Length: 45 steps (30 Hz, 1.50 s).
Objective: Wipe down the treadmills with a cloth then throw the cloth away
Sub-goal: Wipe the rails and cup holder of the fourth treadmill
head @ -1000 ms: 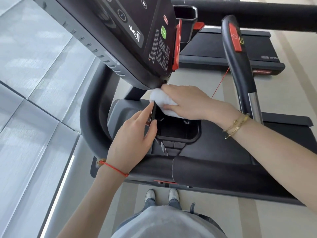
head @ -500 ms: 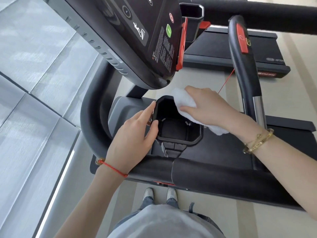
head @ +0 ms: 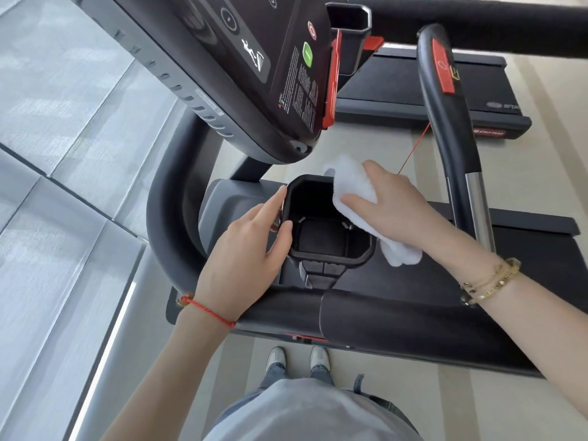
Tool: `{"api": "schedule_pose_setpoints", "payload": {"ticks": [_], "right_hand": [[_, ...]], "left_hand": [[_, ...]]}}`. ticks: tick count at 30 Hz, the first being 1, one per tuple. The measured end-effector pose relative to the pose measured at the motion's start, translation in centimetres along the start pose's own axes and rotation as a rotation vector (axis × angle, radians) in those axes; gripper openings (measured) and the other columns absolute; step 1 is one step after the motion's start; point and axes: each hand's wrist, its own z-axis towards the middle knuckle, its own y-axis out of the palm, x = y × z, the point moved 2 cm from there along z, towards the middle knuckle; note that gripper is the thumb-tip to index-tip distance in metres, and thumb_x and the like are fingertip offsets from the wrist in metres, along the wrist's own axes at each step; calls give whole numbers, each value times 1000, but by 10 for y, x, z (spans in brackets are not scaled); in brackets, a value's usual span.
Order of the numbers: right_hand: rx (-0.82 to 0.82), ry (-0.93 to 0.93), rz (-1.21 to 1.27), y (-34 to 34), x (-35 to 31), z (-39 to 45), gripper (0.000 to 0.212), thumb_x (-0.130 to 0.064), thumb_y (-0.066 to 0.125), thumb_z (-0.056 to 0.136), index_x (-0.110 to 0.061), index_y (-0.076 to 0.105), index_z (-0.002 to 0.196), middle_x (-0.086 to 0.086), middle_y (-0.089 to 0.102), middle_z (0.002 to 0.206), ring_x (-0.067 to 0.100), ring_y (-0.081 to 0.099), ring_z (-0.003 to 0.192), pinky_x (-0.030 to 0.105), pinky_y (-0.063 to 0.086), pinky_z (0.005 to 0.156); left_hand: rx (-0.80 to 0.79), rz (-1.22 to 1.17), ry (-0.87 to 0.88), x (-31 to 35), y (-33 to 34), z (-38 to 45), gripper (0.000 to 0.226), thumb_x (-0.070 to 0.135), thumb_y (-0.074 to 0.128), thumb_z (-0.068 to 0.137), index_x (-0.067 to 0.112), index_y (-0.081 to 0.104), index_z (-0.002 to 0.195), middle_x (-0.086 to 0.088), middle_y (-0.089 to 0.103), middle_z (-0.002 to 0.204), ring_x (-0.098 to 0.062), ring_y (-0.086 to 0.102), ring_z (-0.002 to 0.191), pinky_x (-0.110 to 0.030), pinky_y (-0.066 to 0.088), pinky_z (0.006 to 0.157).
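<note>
A black treadmill fills the head view, its console (head: 254, 74) tilted overhead and a square black cup holder (head: 327, 232) below it. My right hand (head: 391, 202) presses a white cloth (head: 353, 186) against the holder's right rim, with the cloth's tail (head: 401, 254) hanging past the near corner. My left hand (head: 248, 249) grips the holder's left rim, thumb on its inner edge and fingers along the outside.
A padded front handlebar (head: 366, 316) crosses below the holder, and a curved side rail (head: 165, 218) bends up on the left. A right handrail (head: 451, 135) with a red button rises beside my right arm. A second treadmill's deck (head: 429, 87) lies beyond. Glass panels are on the left.
My right hand has slid the cloth from the holder's far left corner across to its right rim. My left hand has stayed on the left rim.
</note>
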Motion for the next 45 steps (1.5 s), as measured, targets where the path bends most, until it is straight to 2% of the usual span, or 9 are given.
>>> {"api": "schedule_pose_setpoints", "payload": {"ticks": [6,11,15,19,22,30,35,39,45], "right_hand": [[-121,58,25,-3,-18,19,30,-39,63,88,-14,54,103,1,60,94,25,54,91,36,42,72],[19,209,155,9,-14,-20,29,-34,56,94,-18,34,105,-9,45,82,9,47,71,24,29,53],[-10,294,288,22,-11,-52,37,-34,54,96,-25,21,107,-12,43,89,2,46,76,22,30,54],[-29,272,180,12,-16,-30,33,-31,54,97,-15,29,110,-6,43,83,6,46,71,23,29,53],[9,242,141,3,-23,-10,36,-28,52,97,-4,40,121,4,50,95,19,49,79,28,32,57],[-17,355,331,26,-14,-62,47,-39,51,97,-11,28,127,-11,41,87,4,48,76,26,40,58],[4,254,186,11,-16,-23,38,-37,53,97,-9,37,118,2,50,97,5,46,73,22,33,56],[-35,150,152,2,-8,-3,39,-42,54,94,-12,49,119,3,60,107,22,57,95,29,42,71],[-68,-14,241,-12,-3,-42,47,-69,38,89,-43,39,128,-17,65,90,-6,61,85,7,40,67]], "left_hand": [[-4,-7,0,-1,0,0,52,29,47,99,22,36,150,-1,62,100,-19,60,91,-45,52,83],[-5,-17,18,-1,0,0,52,30,45,98,24,38,149,3,61,95,-12,59,90,-39,52,84],[5,-14,25,-1,1,1,52,32,45,98,22,39,149,6,60,94,-10,59,90,-35,52,83],[11,-21,28,-2,2,2,51,29,47,97,20,40,148,3,61,93,-15,61,90,-39,52,82],[17,-17,39,-2,2,1,50,27,48,98,19,41,147,2,63,95,-15,61,90,-39,52,84],[8,-13,45,-4,2,1,52,30,46,98,22,37,149,2,65,95,-13,61,91,-38,52,82],[15,-11,47,-4,2,1,51,30,46,98,21,39,148,2,65,97,-14,62,94,-38,52,84],[17,-14,46,-3,3,0,50,30,46,98,24,39,148,1,65,96,-15,62,92,-37,52,83],[25,-4,51,-3,2,0,50,29,47,98,26,38,148,2,66,97,-13,62,93,-34,52,83]]}}
